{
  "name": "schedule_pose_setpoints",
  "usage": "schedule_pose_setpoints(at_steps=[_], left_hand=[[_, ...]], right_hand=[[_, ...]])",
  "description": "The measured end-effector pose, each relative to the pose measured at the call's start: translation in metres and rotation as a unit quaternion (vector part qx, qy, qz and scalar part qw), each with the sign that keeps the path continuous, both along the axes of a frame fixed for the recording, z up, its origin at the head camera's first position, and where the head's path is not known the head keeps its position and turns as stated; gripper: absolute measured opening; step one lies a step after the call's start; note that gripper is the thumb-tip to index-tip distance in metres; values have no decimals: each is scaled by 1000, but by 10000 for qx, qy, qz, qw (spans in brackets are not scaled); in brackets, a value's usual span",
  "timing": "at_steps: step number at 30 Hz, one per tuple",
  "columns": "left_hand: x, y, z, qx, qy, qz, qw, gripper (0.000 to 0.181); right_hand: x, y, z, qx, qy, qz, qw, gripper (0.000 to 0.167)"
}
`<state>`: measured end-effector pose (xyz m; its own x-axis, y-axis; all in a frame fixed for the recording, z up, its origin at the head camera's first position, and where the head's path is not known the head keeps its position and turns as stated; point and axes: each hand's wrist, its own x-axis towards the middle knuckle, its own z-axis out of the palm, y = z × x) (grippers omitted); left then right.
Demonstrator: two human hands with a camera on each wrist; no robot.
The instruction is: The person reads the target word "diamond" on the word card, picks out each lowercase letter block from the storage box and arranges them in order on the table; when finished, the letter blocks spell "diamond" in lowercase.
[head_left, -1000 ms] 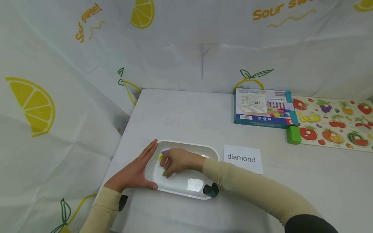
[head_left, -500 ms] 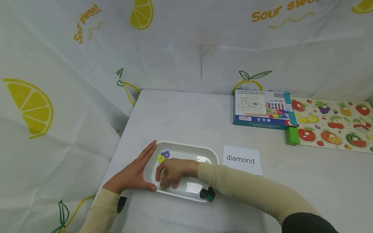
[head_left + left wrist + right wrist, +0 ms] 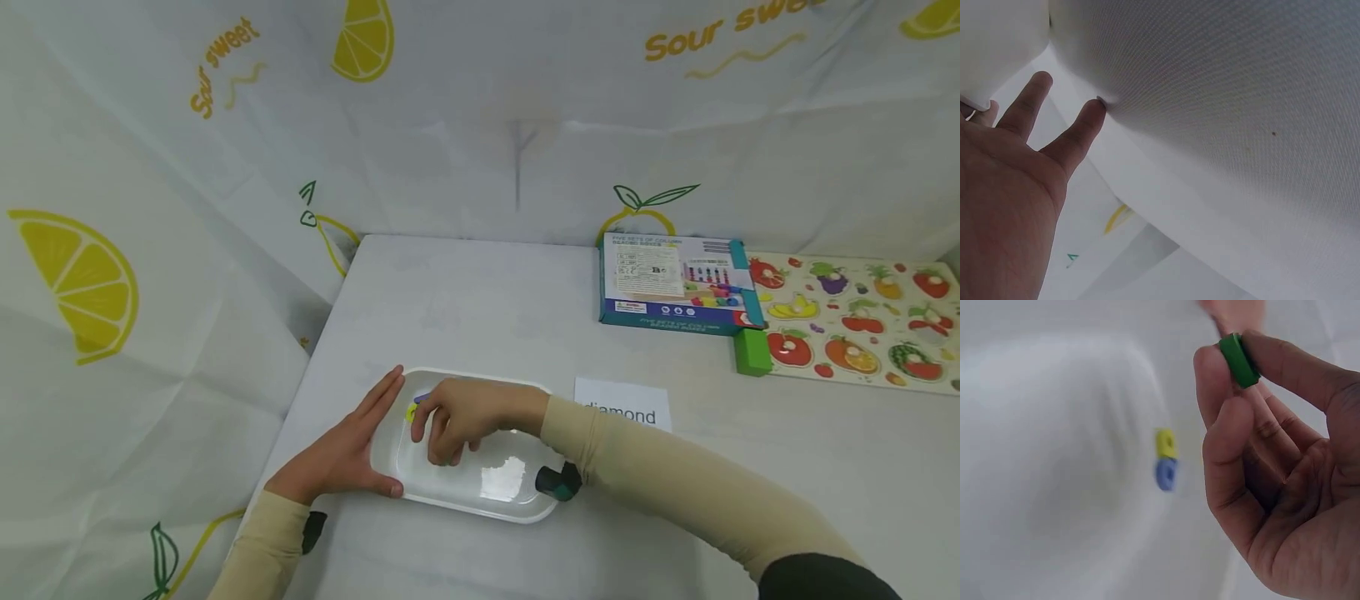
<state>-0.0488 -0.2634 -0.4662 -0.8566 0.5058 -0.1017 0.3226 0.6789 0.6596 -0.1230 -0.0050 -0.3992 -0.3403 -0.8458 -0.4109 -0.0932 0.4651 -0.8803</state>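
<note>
A white tray (image 3: 465, 493) lies on the cloth-covered table. My left hand (image 3: 330, 454) spans its left end, with straight fingers on the far corner and the thumb at the near corner. Above the tray, my right hand (image 3: 476, 417) pinches a small green letter piece (image 3: 1239, 361) between thumb and forefinger; seen edge-on, its letter cannot be read. A yellow letter piece (image 3: 1160, 444) and a blue-purple letter piece (image 3: 1162, 477) lie touching at the tray's left end, partly hidden by my right hand in the head view.
A card printed "diamond" (image 3: 637, 400) lies right of the tray, partly covered by my right sleeve. Farther back are a boxed toy set (image 3: 678, 287), a green block (image 3: 752, 352) and a fruit picture board (image 3: 862, 321). A lemon-print sheet (image 3: 450, 158) hangs behind.
My right hand first moved toward the tray's near side, then rose back and rightward with the green letter piece. Its forearm now covers part of the card. The left hand has stayed put.
</note>
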Motion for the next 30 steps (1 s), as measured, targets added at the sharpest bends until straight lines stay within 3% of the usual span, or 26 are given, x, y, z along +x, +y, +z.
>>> schedule_pose_setpoints(at_steps=[8, 16, 21, 30], left_hand=[[-2, 0, -1, -17, 2, 75, 10000, 144], [0, 3, 3, -26, -26, 105, 9999, 143], [1, 2, 3, -63, -8, 115, 9999, 144], [1, 1, 2, -30, 26, 57, 10000, 144]], right_hand=[[-19, 64, 39, -288, 111, -313, 9990, 29], [-20, 155, 59, -1055, -155, -1416, 9842, 35], [-6, 200, 53, -1306, 44, -1939, 9723, 32], [37, 256, 12, -1208, -46, -3002, 9462, 35]])
